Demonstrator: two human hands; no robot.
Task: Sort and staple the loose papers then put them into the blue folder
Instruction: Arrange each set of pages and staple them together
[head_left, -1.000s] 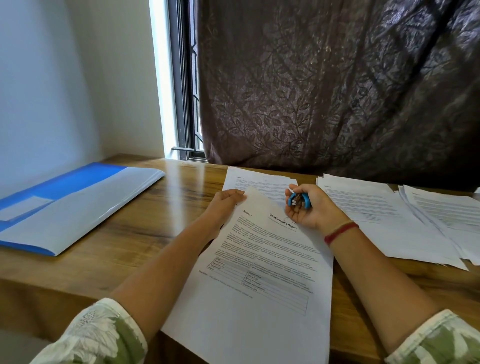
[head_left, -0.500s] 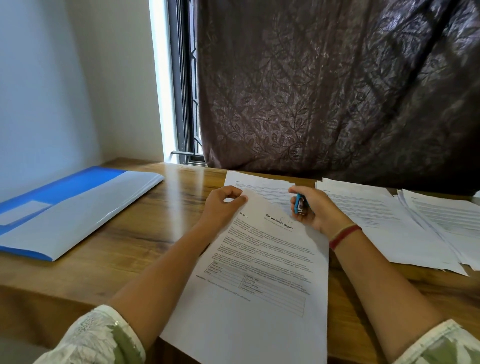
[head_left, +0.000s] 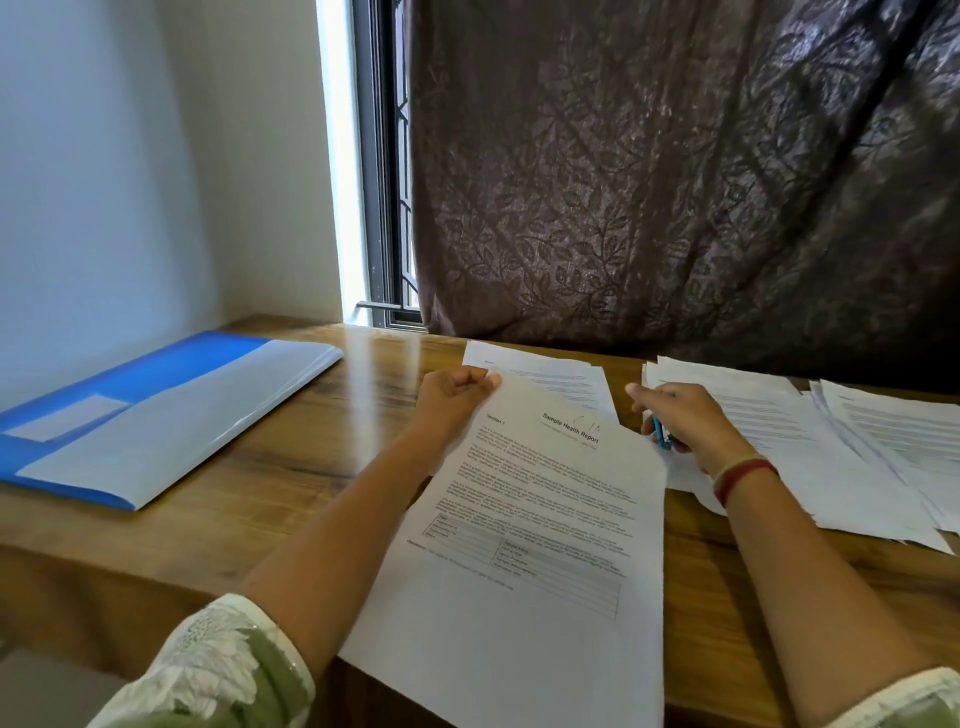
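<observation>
Wooden desk (head_left: 311, 467): left hand (head_left: 452, 400) pinches the Sample Health Report (head_left: 530, 545) by its top corner, probably steadying it for stapling. Right of that pinch, right hand (head_left: 691, 431) clasps the blue stapler (head_left: 661, 435). Blue folder (head_left: 156, 415) waits well left.

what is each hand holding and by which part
Left hand pinches the report by its top left corner. Right hand grips a blue stapler, mostly hidden in the palm.

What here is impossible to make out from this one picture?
Head view only:
- Blue stapler: mostly hidden inside the right hand; only a sliver shows.
- Sample Health Report sheet: body text too small; its top-left corner is covered by the left hand, so any staple is hidden.
- Paper stacks at right: cut off by the frame edge.
- Blue folder: left end cut off; contents unseen.
</observation>
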